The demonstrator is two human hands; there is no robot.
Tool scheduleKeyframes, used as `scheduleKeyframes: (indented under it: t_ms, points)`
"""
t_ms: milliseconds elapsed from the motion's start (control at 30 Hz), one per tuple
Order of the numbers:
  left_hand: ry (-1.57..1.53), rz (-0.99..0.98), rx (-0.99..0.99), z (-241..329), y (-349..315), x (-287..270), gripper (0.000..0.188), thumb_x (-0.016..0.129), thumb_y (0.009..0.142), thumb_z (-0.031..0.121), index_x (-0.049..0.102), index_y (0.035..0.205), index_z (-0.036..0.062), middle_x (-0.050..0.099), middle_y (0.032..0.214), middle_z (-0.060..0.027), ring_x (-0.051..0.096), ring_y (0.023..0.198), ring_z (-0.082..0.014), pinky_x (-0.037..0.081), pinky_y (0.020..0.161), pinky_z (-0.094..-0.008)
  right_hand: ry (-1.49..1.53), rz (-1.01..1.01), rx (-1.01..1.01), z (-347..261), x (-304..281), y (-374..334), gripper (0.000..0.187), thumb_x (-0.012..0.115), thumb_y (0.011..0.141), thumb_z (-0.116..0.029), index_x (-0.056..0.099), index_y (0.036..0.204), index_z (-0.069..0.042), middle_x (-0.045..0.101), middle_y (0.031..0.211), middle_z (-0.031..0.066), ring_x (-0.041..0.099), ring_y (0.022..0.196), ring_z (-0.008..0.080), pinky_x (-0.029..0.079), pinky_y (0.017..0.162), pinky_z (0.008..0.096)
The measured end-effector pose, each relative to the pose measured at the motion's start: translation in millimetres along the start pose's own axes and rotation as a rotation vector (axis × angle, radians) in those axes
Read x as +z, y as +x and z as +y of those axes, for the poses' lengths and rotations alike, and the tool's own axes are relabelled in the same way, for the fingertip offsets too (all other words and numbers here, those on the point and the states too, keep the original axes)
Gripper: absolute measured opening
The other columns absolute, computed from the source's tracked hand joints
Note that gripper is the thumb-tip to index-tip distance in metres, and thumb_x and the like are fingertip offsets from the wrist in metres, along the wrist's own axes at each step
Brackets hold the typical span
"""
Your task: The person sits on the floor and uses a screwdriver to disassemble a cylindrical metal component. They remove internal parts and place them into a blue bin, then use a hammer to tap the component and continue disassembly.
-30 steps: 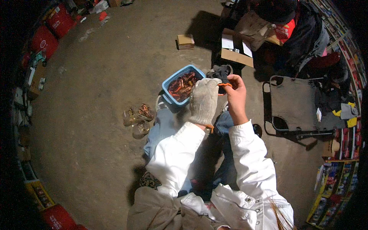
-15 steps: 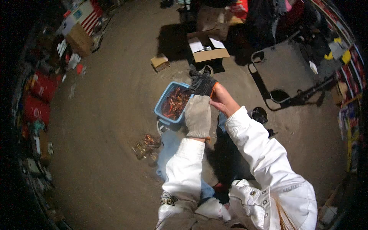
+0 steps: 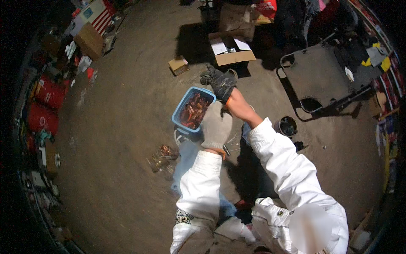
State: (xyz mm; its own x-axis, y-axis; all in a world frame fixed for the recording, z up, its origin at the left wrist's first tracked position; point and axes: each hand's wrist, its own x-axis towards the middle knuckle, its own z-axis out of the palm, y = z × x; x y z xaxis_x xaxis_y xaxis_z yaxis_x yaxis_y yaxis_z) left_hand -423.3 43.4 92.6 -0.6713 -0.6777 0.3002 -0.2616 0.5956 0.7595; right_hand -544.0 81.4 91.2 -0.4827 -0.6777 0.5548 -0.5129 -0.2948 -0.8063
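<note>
My right hand [image 3: 220, 83] wears a black work glove with an orange cuff, its fingers loosely spread toward the far left. Just below it, my left hand [image 3: 217, 127], in a pale grey knit glove, is closed at the right wrist by that cuff; its fingertips are partly hidden there. Beside both hands a light-blue plastic bin [image 3: 176, 114] holds many reddish-brown, coppery scraps [image 3: 194, 111]. A small dark rod-like tool [image 3: 227, 150] shows below my left hand.
Clear jars [image 3: 158, 163], one with coppery bits, stand left of my leg. Ahead are a small carton [image 3: 179, 66] and an open cardboard box [image 3: 234, 58]. At the right lie a dark round container [image 3: 287, 126] and a low framed dark platform [image 3: 315, 78]. Clutter lines both sides.
The black glove, bunched half over my right hand before, now covers it down to the wrist. The bare thumb no longer shows, and the fingers have spread into the glove.
</note>
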Motion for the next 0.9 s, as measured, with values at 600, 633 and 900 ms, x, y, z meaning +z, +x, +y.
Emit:
scheduleKeyframes:
  t_ms: [600, 633, 900]
  points:
    - [-0.055, 0.38, -0.262, -30, 13, -40, 0.017, 0.061, 0.082, 0.013, 0.064, 0.092, 0.0, 0.064, 0.092, -0.014, 0.06, 0.089, -0.0287, 0.045, 0.086, -0.0373, -0.834, -0.284, 0.04, -4, -1, -9, 0.011, 0.06, 0.07, -0.006, 0.057, 0.066, 0.003, 0.058, 0.071, 0.0236, 0.058, 0.072, 0.0421, 0.046, 0.064, 0.0486]
    - [-0.006, 0.311, -0.213, -34, 10, -37, 0.02, 0.061, 0.082, 0.015, 0.064, 0.095, -0.0004, 0.064, 0.096, -0.0149, 0.059, 0.093, -0.0287, 0.044, 0.088, -0.0374, -0.821, -0.272, 0.018, -4, -1, -10, 0.01, 0.06, 0.07, -0.007, 0.058, 0.066, 0.003, 0.058, 0.071, 0.0232, 0.058, 0.072, 0.0416, 0.046, 0.064, 0.0485]
    - [-1.329, 0.112, -0.277, -55, 9, -13, 0.041, 0.057, 0.095, 0.026, 0.051, 0.124, -0.0008, 0.06, 0.118, -0.0107, 0.055, 0.112, -0.0225, 0.044, 0.097, -0.0341, -0.656, -0.7, -0.008, -15, 35, -29, 0.029, 0.058, 0.067, -0.001, 0.059, 0.096, 0.0, 0.06, 0.092, 0.0244, 0.056, 0.085, 0.0433, 0.048, 0.07, 0.0464]
